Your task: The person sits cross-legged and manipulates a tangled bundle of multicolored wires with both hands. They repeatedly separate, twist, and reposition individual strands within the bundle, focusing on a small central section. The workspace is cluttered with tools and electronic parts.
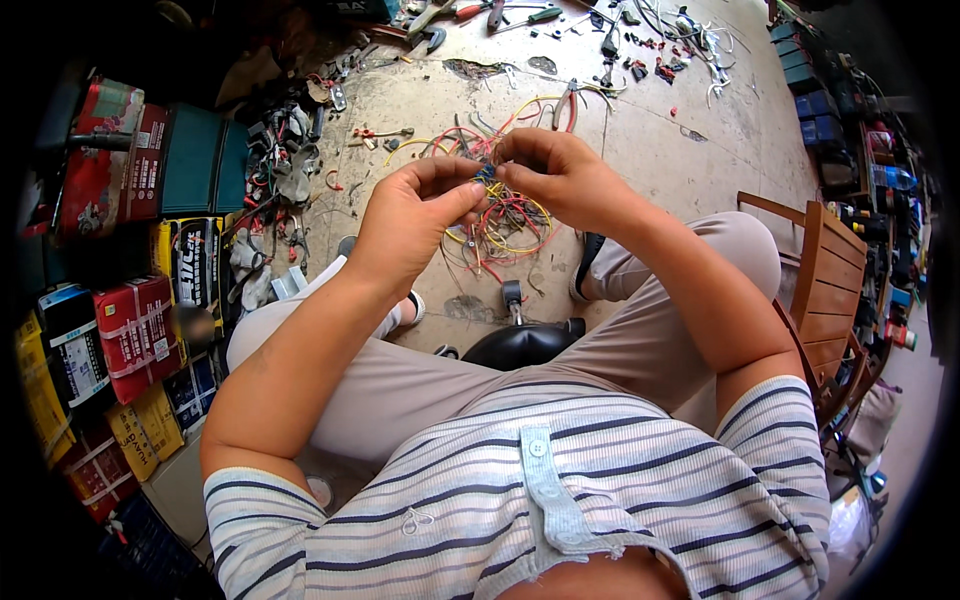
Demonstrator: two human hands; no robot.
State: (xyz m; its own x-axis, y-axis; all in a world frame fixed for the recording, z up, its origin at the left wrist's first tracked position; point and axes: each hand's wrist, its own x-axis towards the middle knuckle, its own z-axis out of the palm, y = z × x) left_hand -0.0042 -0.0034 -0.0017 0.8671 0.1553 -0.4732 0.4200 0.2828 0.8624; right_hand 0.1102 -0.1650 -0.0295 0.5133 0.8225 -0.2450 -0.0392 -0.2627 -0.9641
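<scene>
Head view: blue wires (485, 172), twelve o'clock, pinched between fingertips of left hand (415, 210), eleven o'clock, and right hand (555, 172), one o'clock. Probably light, flexible, slightly springy; best held by insulation. Wire tangle (522, 232) beneath.

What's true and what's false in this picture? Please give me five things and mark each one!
1. The left hand and the right hand are close together. True.
2. All the wires in the tangle are the same colour. False: red and yellow ones both show.
3. A wooden chair with slats is on the right side of the picture. True.
4. The person's shirt is plain, with no pattern. False: the shirt has stripes.
5. The screwdriver with the green handle is in the right hand. False: that screwdriver lies on the floor.
</scene>
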